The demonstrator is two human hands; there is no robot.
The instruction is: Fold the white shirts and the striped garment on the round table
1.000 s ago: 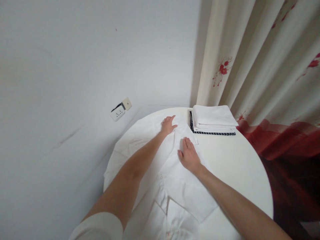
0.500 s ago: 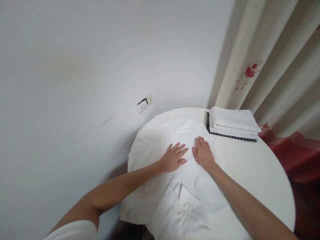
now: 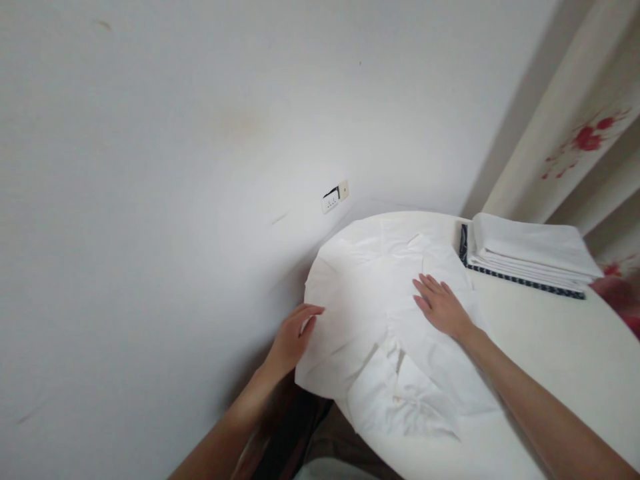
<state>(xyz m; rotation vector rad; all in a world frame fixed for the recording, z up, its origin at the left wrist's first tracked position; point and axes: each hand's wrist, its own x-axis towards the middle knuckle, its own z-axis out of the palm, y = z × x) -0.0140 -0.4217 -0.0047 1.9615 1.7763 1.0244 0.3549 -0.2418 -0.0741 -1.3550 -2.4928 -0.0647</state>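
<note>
Okay, I see garment (image 3: pixel 377 303) spread over table (image 3: pixel 555 367), nearside crumpled; right hand (image 3: pixel 443 308) flat, grasping nothing; left hand (image 3: pixel 290 339) grip unclear.

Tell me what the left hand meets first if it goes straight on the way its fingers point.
The left hand would likely meet the spread white cloth first, at its left edge; the two overlap in view, but contact is unclear.

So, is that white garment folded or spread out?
Spread out, though creased: the white garment lies wide across the table, under the right hand.
</note>
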